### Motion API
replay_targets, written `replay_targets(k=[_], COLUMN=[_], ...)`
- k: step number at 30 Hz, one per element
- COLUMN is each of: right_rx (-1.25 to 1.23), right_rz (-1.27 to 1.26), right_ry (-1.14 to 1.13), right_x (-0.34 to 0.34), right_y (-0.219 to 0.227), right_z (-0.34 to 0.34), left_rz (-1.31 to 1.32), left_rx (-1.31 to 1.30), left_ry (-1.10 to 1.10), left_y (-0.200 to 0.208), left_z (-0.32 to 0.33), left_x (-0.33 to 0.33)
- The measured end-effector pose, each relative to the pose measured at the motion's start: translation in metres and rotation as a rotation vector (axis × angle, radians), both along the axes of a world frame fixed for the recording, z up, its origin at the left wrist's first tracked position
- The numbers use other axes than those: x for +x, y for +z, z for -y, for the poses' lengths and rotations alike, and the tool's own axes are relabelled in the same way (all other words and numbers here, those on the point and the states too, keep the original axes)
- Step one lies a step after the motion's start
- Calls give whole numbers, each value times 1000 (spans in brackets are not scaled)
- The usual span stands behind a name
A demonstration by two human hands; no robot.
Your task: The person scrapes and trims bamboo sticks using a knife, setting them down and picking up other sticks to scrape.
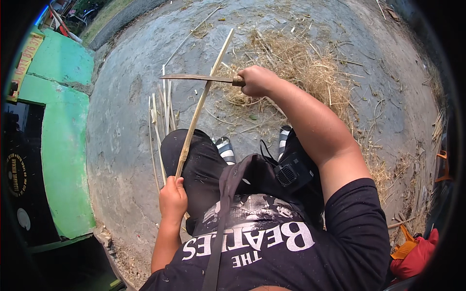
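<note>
My left hand (173, 198) is closed around the lower end of a long pale strip of split wood, perhaps bamboo (194, 119). The strip slants up and away past my left knee, its far end over the ground. In my right hand (258, 81), out ahead, is the wooden handle of a long-bladed knife (194, 77). The blade points left and crosses the upper part of the strip, seeming to touch it. Several thinner pale strips (158, 121) stand or lie beside my left knee; whether my left hand also holds any is unclear.
A heap of curly straw-coloured shavings (306, 72) spreads over the grey concrete ground (121, 97) ahead to the right. A green wall (65, 116) borders the left. On my lap rests a black vented device (293, 172). Red cloth (417, 257) lies at the lower right.
</note>
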State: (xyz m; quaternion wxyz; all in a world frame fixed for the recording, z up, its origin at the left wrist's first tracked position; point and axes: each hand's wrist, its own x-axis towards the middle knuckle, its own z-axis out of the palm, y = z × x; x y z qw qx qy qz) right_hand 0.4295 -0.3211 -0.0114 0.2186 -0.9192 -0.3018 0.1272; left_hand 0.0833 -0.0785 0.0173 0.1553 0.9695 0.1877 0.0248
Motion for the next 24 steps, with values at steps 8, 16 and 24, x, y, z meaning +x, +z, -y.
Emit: replay_targets(k=[8,16,24], right_rx=[50,-42,28], right_rz=[-15,-11,19], right_ry=[189,253,223], right_x=[-14,-30,-48], right_y=[-2,5,5], right_z=[-14,-26,-40], left_rz=[63,37,36], left_rx=[-17,-21,-58], left_ry=[-7,-8,28], left_y=[-12,-9,-7], left_z=[-2,-4,-2], left_x=[-11,-9,-9])
